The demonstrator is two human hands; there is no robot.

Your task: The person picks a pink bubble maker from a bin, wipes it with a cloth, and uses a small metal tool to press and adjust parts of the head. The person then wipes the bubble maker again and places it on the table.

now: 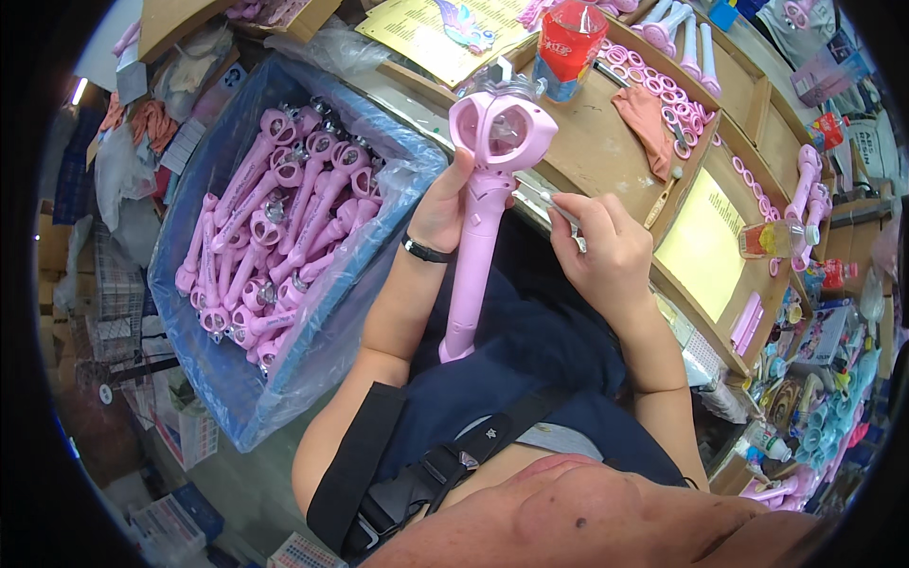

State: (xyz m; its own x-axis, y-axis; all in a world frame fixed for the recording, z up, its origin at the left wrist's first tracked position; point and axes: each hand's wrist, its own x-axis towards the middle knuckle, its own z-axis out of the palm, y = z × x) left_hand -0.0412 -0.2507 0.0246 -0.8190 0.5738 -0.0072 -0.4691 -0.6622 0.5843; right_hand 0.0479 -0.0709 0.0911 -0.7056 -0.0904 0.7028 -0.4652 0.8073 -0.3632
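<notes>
My left hand (441,213) is wrapped around the upper handle of a pink toy wand (481,241). The wand stands upright before me, its foot against my dark clothing. Its head is a pink frame around clear windows, with a clear and silvery piece on top. Just right of the handle is my right hand (606,248), thumb and forefinger pinched together. A small pale piece (546,200) shows at those fingertips; its kind is too small to make out. The pinch is apart from the wand.
Left stands a blue bin (213,393) lined with clear plastic, heaped with pink wands (284,204). The workbench (568,142) holds a red drink container (570,47), pink rings (653,80), an orange glove (644,128), a brush (663,199), yellow sheet (701,241) and bottle (772,239).
</notes>
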